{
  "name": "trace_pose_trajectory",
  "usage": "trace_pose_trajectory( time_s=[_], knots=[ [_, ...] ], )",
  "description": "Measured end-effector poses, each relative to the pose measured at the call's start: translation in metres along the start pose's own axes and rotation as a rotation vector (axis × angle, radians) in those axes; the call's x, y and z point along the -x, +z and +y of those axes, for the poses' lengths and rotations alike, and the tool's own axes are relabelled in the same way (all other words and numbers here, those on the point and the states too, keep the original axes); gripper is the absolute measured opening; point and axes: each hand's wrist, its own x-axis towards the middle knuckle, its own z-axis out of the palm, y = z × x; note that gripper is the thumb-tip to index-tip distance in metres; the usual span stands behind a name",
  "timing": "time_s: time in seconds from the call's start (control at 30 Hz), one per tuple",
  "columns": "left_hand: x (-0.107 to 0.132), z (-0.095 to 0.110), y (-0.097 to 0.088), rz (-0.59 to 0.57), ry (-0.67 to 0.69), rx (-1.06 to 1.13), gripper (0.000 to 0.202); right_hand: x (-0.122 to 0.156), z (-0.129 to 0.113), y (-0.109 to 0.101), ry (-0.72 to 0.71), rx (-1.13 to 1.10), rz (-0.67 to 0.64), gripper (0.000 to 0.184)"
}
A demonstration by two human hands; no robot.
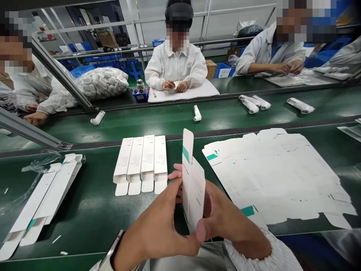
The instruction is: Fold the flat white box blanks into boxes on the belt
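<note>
The left hand [159,222] and right hand [222,216] grasp a white paperboard carton with a teal band [193,188] upright, pressing its panels together above the green conveyor belt [93,195].

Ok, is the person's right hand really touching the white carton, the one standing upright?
Touching. The head view shows the right hand with its thumb pressed against the lower corner of the upright white carton, with no gap between them.

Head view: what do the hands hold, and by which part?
The left hand and right hand hold a partly folded white carton upright, gripping its lower half from both sides; its teal-marked end stands free above.
</note>
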Motion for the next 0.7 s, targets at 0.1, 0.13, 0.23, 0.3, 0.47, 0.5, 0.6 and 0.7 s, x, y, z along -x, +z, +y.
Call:
trace_pose_trajectory(
  time_s=[0.1,0.13,0.23,0.3,0.47,0.5,0.6,0.7],
  knots=[
    [-0.001,0.005,0.000,-0.022,-0.044,0.055,0.103,0.001,0.003,0.005,-0.054,0.020,0.050,0.088],
    [-0.001,0.005,0.000,-0.017,-0.056,0.085,0.105,0.000,0.005,0.006,-0.084,0.018,0.068,0.083],
    [-0.002,0.001,-0.003,0.025,-0.065,0.095,0.113,-0.001,0.008,0.008,-0.154,0.026,0.103,0.075],
    [-0.003,-0.001,-0.005,0.052,-0.027,0.056,0.122,-0.001,0.009,0.007,-0.182,0.049,0.103,0.076],
    [-0.005,-0.003,-0.006,0.123,-0.027,-0.019,0.071,0.002,0.009,0.003,-0.070,0.109,0.218,0.059],
    [-0.006,-0.004,-0.005,0.153,-0.043,-0.033,0.039,0.002,0.009,0.002,-0.036,0.121,0.299,0.053],
    [-0.007,-0.010,0.004,0.224,-0.031,-0.080,0.049,0.000,0.010,-0.002,-0.003,0.146,0.463,0.052],
    [-0.006,-0.012,0.015,0.235,-0.006,-0.113,0.051,-0.006,0.007,-0.006,-0.038,0.147,0.509,0.049]
  ],
)
